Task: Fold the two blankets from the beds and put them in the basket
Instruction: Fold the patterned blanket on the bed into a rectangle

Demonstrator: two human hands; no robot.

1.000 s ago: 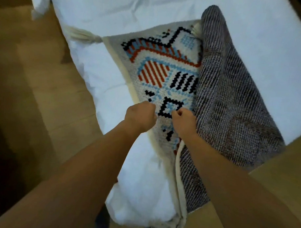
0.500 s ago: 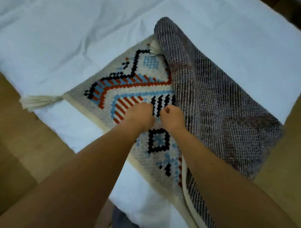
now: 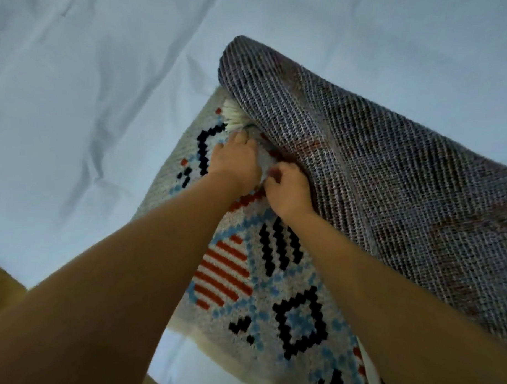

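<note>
- The white bed sheet (image 3: pixel 106 100) is lying wide and creased, giving a flat surface to fold on.
- The woven blanket with red, blue and black patterning (image 3: pixel 286 279) is lying on it, its grey underside flap (image 3: pixel 390 182) doubling over at three o'clock.
- The left hand (image 3: pixel 236 159) is pinching fabric by the cream tassel (image 3: pixel 233 116) at twelve o'clock.
- The right hand (image 3: pixel 289 190) is curling closed on the flap's edge, probably aligning corners.

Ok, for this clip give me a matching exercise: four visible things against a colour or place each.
1. blanket's folded-over underside
2. bed sheet
3. tassel
4. left hand

A. plain white, wrinkled
B. cream, at the fold's far end
C. grey woven texture
D. on the patterned face, beside the right hand

Pairs: 1-C, 2-A, 3-B, 4-D
</note>
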